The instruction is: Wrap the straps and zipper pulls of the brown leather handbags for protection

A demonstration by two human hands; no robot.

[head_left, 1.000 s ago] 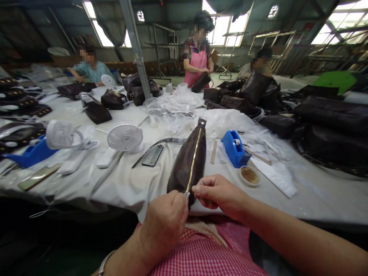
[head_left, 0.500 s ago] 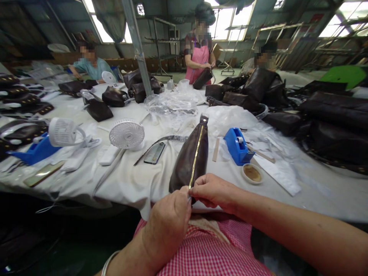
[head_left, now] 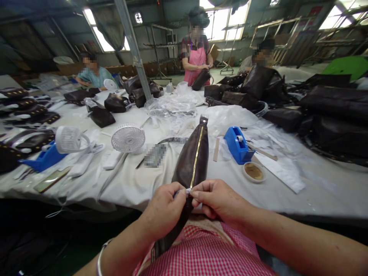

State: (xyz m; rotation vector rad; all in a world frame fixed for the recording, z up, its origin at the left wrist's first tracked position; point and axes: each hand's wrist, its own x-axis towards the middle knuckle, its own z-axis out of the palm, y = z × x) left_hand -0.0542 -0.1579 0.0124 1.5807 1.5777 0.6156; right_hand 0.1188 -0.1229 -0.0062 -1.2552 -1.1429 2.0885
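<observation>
Over the dark bag [head_left: 186, 163] — left hand [head_left: 166, 206] and right hand [head_left: 220, 197] pinched on a whitish scrap [head_left: 188, 190], mostly hidden

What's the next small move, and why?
Probably a gentle tug by the right hand on the small white piece, left hand bracing: both hands' fingertips meet there, at the near visible end of the gold zipper on the dark brown leather bag.

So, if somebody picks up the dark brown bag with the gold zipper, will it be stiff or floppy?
The dark brown bag would likely flex: its sides look soft and leathery. The gold zipper, running straight along it, may stiffen that line slightly. The bag's rounded bulge hints at stuffing, so it may partly keep its shape.
</observation>
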